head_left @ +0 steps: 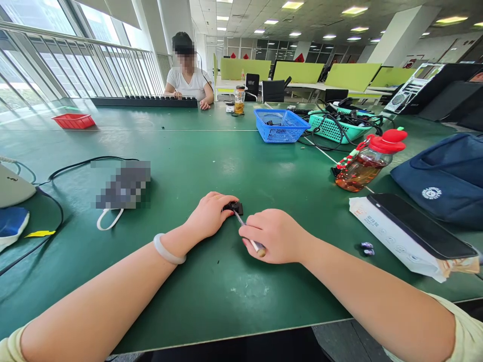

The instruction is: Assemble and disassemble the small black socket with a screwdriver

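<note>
Pressed against the green tabletop, my left hand (211, 213) grips a small black part (237, 207) between thumb and fingers. The part is dark and partly covered by my fingertips, so its kind is unclear. My right hand (273, 236) is closed around a slim metal tool (256, 246) with a pale, gold-toned rear end. Its thin tip points up and left and meets the near side of the black part, by my left thumb. Most of the tool's middle is hidden by my fingers.
A blue basket (281, 125) and a green basket of cables (339, 125) stand at the back right. A red-lidded bottle (366, 161), navy bag (445, 181) and phone (418, 223) lie right. Left is a red tray (73, 120). A person (188, 83) sits opposite.
</note>
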The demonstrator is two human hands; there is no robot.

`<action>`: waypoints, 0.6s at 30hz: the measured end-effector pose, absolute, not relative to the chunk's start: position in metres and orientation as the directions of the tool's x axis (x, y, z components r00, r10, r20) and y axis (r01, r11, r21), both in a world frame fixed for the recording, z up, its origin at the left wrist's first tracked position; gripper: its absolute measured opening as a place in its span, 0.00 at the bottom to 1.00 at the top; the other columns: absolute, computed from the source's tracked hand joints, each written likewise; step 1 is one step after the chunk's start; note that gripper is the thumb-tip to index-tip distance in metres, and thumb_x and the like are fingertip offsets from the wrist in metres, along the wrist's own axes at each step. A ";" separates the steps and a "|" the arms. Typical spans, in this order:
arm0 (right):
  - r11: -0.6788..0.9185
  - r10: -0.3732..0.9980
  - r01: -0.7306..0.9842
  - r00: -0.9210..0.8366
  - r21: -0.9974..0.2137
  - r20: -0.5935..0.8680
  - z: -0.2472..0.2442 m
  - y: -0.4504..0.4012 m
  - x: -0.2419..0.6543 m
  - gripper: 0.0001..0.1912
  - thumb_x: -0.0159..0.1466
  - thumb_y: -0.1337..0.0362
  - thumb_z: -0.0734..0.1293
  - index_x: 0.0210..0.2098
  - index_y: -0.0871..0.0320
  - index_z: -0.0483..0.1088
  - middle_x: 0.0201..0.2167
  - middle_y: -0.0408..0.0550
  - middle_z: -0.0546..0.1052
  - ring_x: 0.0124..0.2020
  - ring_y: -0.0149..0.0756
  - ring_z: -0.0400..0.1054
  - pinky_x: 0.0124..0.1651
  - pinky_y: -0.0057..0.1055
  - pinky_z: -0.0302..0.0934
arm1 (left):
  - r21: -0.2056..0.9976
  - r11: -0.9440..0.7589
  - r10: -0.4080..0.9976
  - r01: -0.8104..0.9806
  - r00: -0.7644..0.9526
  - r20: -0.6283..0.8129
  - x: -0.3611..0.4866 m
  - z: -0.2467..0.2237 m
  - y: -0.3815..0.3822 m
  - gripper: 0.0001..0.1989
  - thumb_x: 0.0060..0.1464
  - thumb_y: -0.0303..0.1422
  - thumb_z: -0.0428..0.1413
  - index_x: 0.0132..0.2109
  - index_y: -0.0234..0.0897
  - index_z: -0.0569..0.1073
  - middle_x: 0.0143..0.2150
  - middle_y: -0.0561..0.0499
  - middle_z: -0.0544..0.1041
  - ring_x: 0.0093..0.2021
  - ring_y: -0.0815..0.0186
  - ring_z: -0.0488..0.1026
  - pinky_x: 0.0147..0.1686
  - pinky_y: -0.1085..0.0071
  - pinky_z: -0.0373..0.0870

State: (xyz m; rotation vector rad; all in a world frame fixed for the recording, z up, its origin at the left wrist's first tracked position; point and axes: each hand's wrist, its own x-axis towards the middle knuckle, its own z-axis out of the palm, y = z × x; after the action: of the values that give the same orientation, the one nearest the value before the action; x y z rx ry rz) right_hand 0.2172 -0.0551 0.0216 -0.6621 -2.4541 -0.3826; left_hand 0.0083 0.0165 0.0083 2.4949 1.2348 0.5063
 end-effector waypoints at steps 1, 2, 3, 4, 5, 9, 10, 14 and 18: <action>0.835 0.379 0.534 -0.734 0.133 0.563 0.021 -0.057 0.215 0.08 0.64 0.65 0.64 0.29 0.57 0.71 0.23 0.41 0.68 0.22 0.30 0.55 0.28 0.29 0.49 | 0.424 -0.576 0.809 0.699 0.563 0.170 0.008 0.009 0.016 0.18 0.62 0.32 0.51 0.57 0.42 0.75 0.54 0.48 0.80 0.59 0.53 0.70 0.63 0.52 0.67; 0.835 0.386 0.533 -0.747 0.140 0.541 0.020 -0.059 0.213 0.10 0.65 0.63 0.64 0.29 0.57 0.71 0.23 0.41 0.68 0.22 0.30 0.55 0.28 0.29 0.49 | 0.425 -0.572 0.811 0.702 0.561 0.166 0.008 0.009 0.016 0.18 0.62 0.32 0.52 0.58 0.42 0.75 0.54 0.48 0.80 0.59 0.53 0.69 0.63 0.52 0.67; 0.833 0.396 0.534 -0.756 0.142 0.521 0.018 -0.060 0.212 0.12 0.66 0.59 0.65 0.29 0.57 0.71 0.23 0.41 0.68 0.22 0.30 0.56 0.28 0.30 0.49 | 0.426 -0.569 0.813 0.703 0.559 0.163 0.009 0.009 0.016 0.18 0.62 0.31 0.52 0.58 0.41 0.75 0.54 0.48 0.80 0.60 0.53 0.69 0.63 0.52 0.67; 0.830 0.407 0.539 -0.761 0.143 0.505 0.017 -0.060 0.210 0.14 0.67 0.56 0.65 0.29 0.58 0.71 0.23 0.42 0.69 0.22 0.30 0.56 0.28 0.30 0.48 | 0.427 -0.567 0.814 0.704 0.559 0.159 0.009 0.010 0.016 0.19 0.62 0.31 0.52 0.58 0.41 0.74 0.55 0.49 0.80 0.60 0.53 0.69 0.63 0.52 0.67; 0.825 0.416 0.546 -0.760 0.144 0.499 0.016 -0.060 0.209 0.16 0.68 0.53 0.65 0.29 0.58 0.71 0.23 0.42 0.68 0.22 0.30 0.56 0.28 0.30 0.48 | 0.427 -0.566 0.814 0.706 0.559 0.155 0.009 0.010 0.016 0.19 0.62 0.31 0.52 0.58 0.41 0.74 0.55 0.49 0.80 0.60 0.53 0.69 0.63 0.52 0.66; 0.798 0.445 0.593 -0.702 0.110 0.557 0.016 -0.056 0.212 0.19 0.70 0.53 0.63 0.27 0.58 0.70 0.21 0.41 0.67 0.22 0.29 0.57 0.27 0.29 0.47 | 0.424 -0.562 0.815 0.710 0.561 0.142 0.009 0.012 0.015 0.18 0.63 0.32 0.51 0.58 0.40 0.75 0.55 0.49 0.80 0.60 0.53 0.69 0.64 0.53 0.66; 0.794 0.458 0.603 -0.677 0.077 0.576 0.016 -0.055 0.214 0.19 0.71 0.54 0.63 0.27 0.58 0.70 0.21 0.41 0.68 0.22 0.29 0.57 0.27 0.29 0.48 | 0.425 -0.562 0.816 0.709 0.561 0.143 0.009 0.012 0.015 0.18 0.63 0.32 0.52 0.58 0.40 0.75 0.55 0.49 0.80 0.60 0.53 0.69 0.64 0.53 0.66; 0.784 0.564 0.592 -0.558 -0.184 0.609 0.022 -0.051 0.222 0.16 0.70 0.57 0.65 0.27 0.57 0.69 0.21 0.39 0.69 0.21 0.26 0.55 0.27 0.26 0.51 | 0.434 -0.557 0.819 0.708 0.554 0.149 0.009 0.012 0.015 0.18 0.63 0.32 0.52 0.58 0.41 0.74 0.55 0.48 0.80 0.60 0.53 0.69 0.64 0.53 0.66; 0.748 0.658 0.448 -0.405 -0.490 0.635 0.027 -0.048 0.227 0.17 0.70 0.58 0.63 0.26 0.57 0.68 0.20 0.39 0.68 0.20 0.25 0.56 0.25 0.25 0.53 | 0.452 -0.526 0.841 0.721 0.521 0.147 0.009 0.011 0.015 0.20 0.63 0.34 0.54 0.60 0.41 0.71 0.55 0.46 0.79 0.60 0.53 0.69 0.63 0.52 0.67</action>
State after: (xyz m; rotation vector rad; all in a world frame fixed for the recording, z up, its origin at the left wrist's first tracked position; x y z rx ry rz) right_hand 0.2271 -0.0484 0.0271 -0.8318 -2.0671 0.3039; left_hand 0.0085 0.0154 0.0113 2.4304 1.2969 0.5013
